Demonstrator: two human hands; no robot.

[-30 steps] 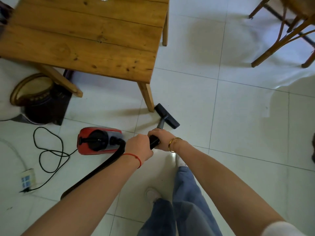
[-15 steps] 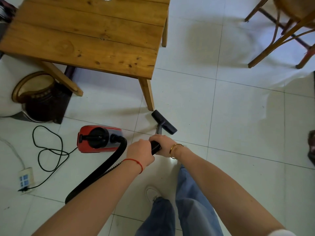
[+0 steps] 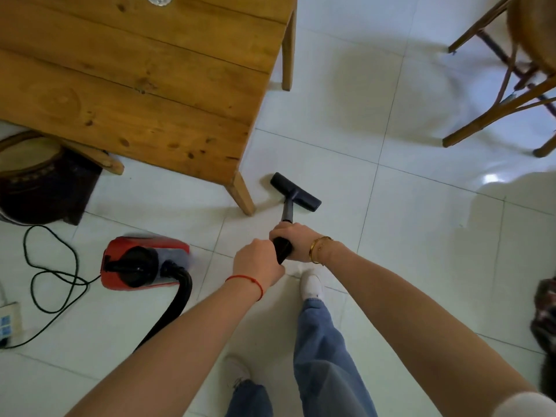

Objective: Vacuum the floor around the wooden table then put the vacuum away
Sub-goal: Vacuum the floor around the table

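Head view: no legible writing on red vacuum (image 3: 144, 261).

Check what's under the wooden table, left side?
Under the wooden table, at its left edge, a dark round drum-like pot with a pale top shows partly, beside a slanted table leg. The tabletop covers the rest of the floor beneath it.

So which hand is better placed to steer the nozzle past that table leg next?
Probably the right hand: it grips the wand further forward, nearer the floor nozzle. The left hand holds further back, toward the hose.
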